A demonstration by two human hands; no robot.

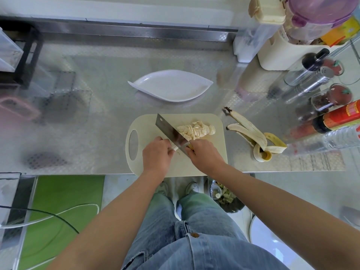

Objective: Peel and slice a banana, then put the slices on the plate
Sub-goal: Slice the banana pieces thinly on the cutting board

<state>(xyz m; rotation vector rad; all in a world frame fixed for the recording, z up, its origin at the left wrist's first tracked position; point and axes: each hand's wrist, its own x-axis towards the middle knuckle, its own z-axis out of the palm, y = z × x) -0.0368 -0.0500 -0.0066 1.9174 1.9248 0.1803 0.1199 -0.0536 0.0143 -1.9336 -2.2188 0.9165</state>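
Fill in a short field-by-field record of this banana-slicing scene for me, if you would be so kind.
left hand: holds the banana end on the cutting board
right hand: grips the cleaver, blade at the banana end
slices: piled on the cutting board, right of the blade
plate: white, leaf-shaped, beyond the cutting board, no slices on it
peel: on the counter, right of the cutting board
stage: slicing nearly finished, plating not begun
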